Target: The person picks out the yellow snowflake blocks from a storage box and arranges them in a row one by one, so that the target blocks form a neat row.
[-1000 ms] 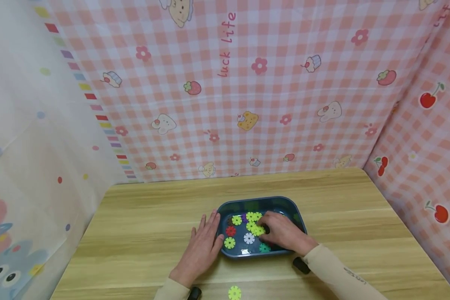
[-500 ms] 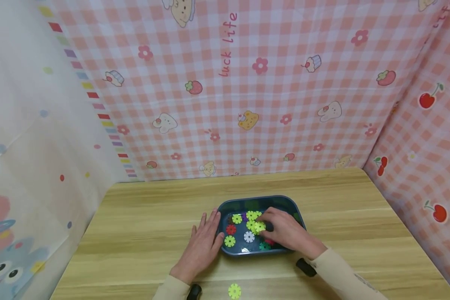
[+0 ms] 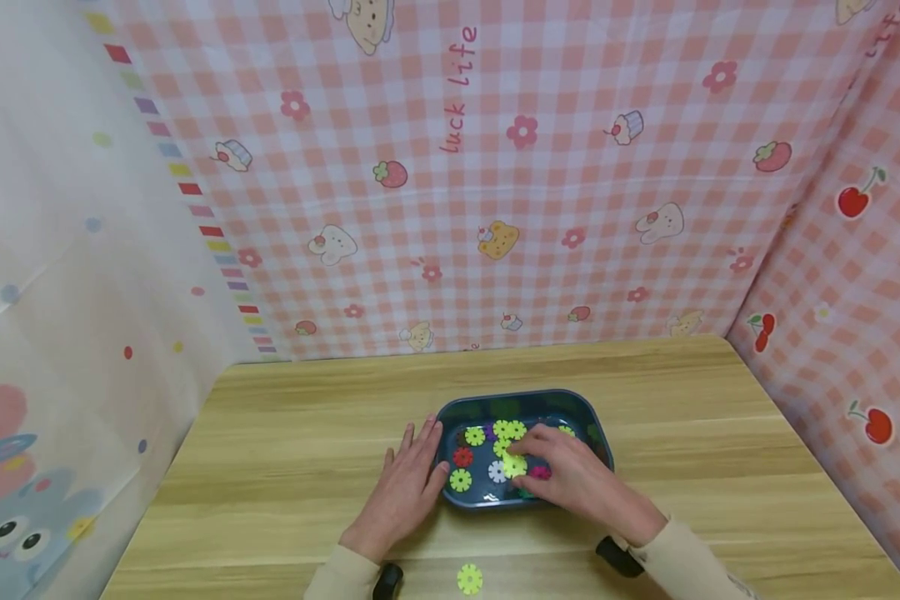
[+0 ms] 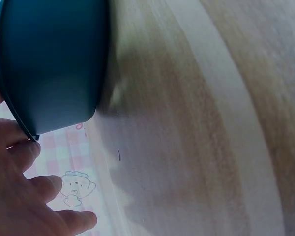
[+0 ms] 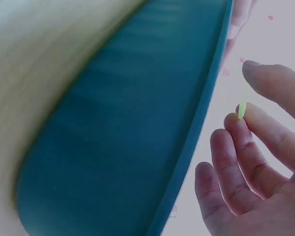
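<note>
My right hand (image 3: 573, 473) is over the dark blue tray (image 3: 487, 506), pinching a yellow-green snowflake disc (image 3: 514, 467) between thumb and fingers. The right wrist view shows that disc (image 5: 242, 105) edge-on at the fingertips, above the tray's rim. With fingers spread nearly straight, my left hand (image 3: 401, 492) rests against the tray's left side; in the left wrist view its fingertips (image 4: 27, 153) lie at the rim. Inside the tray are a white disc (image 3: 497, 472), a red disc (image 3: 462, 457), a magenta disc (image 3: 541, 472) and several yellow-green ones, some partly hidden by my right hand.
One yellow-green disc (image 3: 469, 579) lies on the wooden table (image 3: 285, 467) near its front edge. A pink checked cloth (image 3: 435, 208) hangs behind the table, with more cloth at both sides.
My right hand has lifted a yellow-green disc and moved it slightly toward me, uncovering the magenta disc and another yellow-green one at the right. My left hand stays at the tray.
</note>
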`<action>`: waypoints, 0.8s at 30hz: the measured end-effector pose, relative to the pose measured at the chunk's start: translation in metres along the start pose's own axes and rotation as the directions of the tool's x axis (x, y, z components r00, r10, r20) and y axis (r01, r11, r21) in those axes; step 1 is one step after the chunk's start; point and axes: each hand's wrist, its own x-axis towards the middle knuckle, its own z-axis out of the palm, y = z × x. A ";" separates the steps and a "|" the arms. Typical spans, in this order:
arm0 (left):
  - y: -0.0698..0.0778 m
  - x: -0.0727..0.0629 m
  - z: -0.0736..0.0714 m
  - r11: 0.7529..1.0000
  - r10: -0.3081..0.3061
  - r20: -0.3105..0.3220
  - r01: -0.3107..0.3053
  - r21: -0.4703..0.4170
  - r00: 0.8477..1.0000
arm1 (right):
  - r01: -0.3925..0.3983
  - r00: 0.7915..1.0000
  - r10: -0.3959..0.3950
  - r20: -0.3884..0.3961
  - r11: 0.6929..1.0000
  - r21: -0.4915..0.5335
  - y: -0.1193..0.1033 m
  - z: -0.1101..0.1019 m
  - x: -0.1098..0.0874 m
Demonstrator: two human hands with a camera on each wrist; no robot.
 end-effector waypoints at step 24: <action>-0.001 -0.001 0.000 1.000 0.022 -0.015 -0.022 -0.008 1.000 | 0.104 0.994 -0.108 0.033 0.989 0.108 -0.036 0.013 -0.039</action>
